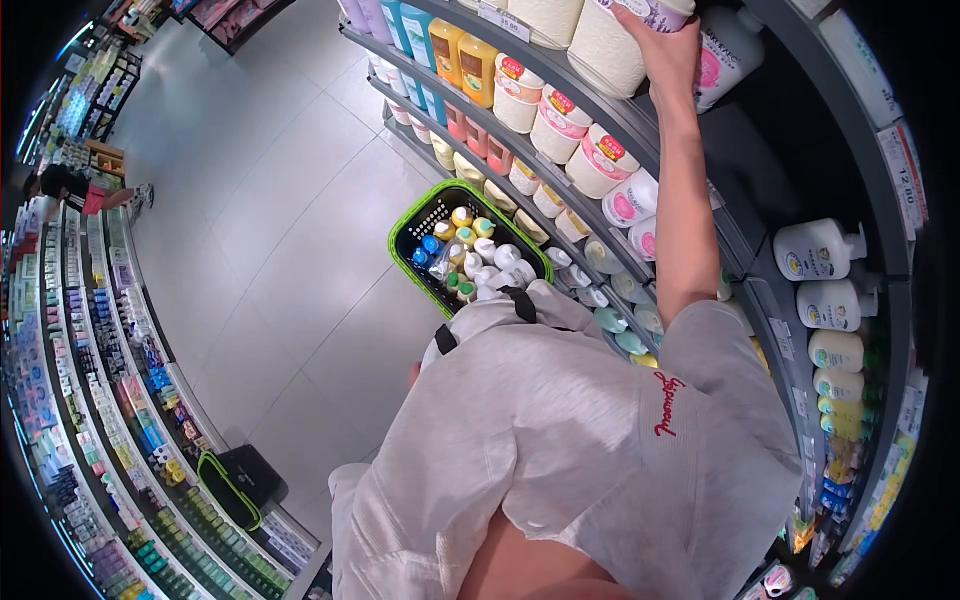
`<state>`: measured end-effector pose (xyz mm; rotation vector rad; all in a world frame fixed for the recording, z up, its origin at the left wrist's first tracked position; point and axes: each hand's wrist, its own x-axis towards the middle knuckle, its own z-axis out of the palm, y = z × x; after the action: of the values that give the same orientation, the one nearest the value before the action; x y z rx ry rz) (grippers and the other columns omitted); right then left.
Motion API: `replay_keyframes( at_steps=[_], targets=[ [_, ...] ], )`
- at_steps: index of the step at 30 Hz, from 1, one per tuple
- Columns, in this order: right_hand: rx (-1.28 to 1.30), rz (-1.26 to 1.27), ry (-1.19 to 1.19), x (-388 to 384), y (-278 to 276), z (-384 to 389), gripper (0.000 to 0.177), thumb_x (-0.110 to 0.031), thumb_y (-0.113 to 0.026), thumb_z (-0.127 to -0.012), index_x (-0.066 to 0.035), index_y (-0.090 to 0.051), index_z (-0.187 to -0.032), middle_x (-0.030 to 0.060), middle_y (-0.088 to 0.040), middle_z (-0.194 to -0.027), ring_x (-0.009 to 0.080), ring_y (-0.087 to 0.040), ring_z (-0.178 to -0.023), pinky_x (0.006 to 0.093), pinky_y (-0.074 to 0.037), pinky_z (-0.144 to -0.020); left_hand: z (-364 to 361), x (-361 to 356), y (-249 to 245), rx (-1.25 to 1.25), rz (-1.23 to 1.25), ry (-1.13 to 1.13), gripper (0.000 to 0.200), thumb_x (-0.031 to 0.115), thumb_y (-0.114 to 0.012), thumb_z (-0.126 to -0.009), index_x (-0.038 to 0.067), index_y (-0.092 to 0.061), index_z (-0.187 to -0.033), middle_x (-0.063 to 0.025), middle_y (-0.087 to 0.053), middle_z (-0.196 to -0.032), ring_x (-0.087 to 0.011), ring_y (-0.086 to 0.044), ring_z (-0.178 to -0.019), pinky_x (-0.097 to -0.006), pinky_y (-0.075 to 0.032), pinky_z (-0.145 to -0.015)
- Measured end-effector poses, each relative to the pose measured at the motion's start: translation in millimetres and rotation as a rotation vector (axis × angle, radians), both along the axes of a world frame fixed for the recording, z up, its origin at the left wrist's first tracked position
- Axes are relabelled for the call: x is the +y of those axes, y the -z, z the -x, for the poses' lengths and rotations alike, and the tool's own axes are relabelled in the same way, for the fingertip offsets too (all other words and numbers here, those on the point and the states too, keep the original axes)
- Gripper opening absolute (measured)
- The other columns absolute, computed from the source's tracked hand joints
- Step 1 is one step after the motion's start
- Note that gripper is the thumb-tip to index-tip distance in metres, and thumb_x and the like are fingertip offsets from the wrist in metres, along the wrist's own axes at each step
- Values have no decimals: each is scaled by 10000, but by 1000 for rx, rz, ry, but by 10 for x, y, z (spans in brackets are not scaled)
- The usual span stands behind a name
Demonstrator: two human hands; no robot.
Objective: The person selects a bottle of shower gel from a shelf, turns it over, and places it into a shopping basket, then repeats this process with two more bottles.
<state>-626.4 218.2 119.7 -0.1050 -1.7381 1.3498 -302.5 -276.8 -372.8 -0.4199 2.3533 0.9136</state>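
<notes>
My right hand [665, 45] is raised to the upper shelf on the right, its fingers closed around a cream-coloured bottle [608, 55] with a lavender-flower label. The bottle's top runs out of view. Close beside it stands a grey bottle [727, 62] with a pink flower print. Only a small bit of skin of my left hand [414, 374] shows past my shirt; its fingers are hidden. In front of my body is a black shopping basket [402, 235] with a bright green rim, holding several white, yellow and blue-capped bottles.
Curved shelves carry yellow bottles [462, 62], pink-labelled tubs [562, 125] and white pump bottles [812, 250]. A second green-rimmed basket [255, 480] stands by the left shelving [130, 400]. Further off, a person [75, 188] is at that shelving. Pale tiled floor [270, 200] runs between.
</notes>
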Motion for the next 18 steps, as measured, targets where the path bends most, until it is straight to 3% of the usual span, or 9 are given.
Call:
replay_keyframes(
  at_steps=[3, 5, 7, 9, 10, 18],
  targets=[
    [-14, -30, 81, 18, -31, -1, 605, -12, -752, -629, -1, -438, -1146, 122, -549, -1095, 198, -536, -1025, 299, -449, -872, 23, 16, -31, -2, 5, -7, 286, 261, -525, -826, 8, -628, -913, -168, -649, -827, -229, -631, -722, -342, -507, -701],
    [27, -40, -12, 58, -15, 11, 608, -17, -762, -616, 3, -453, -1140, 125, -568, -1062, 201, -548, -1005, 305, -450, -869, 36, -7, -47, -4, 16, -8, 287, 262, -526, -828, 9, -627, -916, -167, -649, -828, -227, -631, -722, -342, -507, -700],
    [43, -100, 52, 48, -45, -52, 525, -33, -757, -635, 4, -506, -1094, 122, -581, -1060, 199, -555, -994, 310, -455, -858, 54, -10, -54, -3, 21, -6, 288, 263, -526, -829, 9, -626, -920, -166, -649, -829, -226, -631, -722, -341, -507, -698],
    [-98, -259, 167, 89, 2, -83, 648, -224, -826, -603, 33, -496, -1098, 129, -607, -1044, 185, -591, -942, 289, -464, -821, 45, -2, -51, -8, 20, -4, 289, 265, -526, -831, 9, -625, -923, -165, -649, -830, -225, -631, -722, -341, -508, -697],
    [-48, -275, 187, 75, 10, -91, 649, -241, -834, -582, 29, -516, -1080, 129, -622, -1017, 194, -607, -913, 293, -472, -804, 53, 4, -44, -7, 22, -3, 290, 265, -526, -832, 9, -624, -925, -165, -649, -830, -224, -631, -721, -340, -508, -696],
    [-37, -437, 174, -102, 31, -353, 656, -201, -829, -599, -61, -520, -1160, 89, -629, -1059, 167, -613, -950, 280, -485, -820, 158, 49, -29, -3, 10, 7, 295, 271, -527, -837, 10, -619, -939, -161, -649, -834, -219, -630, -720, -338, -508, -690]
  ],
)
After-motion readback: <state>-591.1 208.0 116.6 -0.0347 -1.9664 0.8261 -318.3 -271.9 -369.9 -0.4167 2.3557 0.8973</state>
